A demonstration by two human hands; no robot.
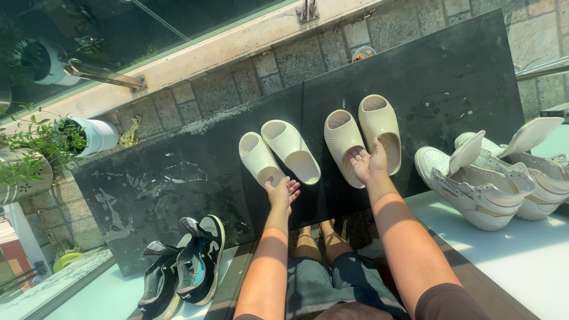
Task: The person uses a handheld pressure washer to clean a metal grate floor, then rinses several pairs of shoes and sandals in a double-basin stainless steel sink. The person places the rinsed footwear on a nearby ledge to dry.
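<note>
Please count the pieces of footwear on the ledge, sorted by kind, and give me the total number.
White slides: 2
Beige slides: 2
White sneakers: 2
Dark sneakers: 2
Total: 8

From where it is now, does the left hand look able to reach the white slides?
Probably yes: the left hand, open, is already at the heel of the nearer of the white slides, with nothing between them.
</note>
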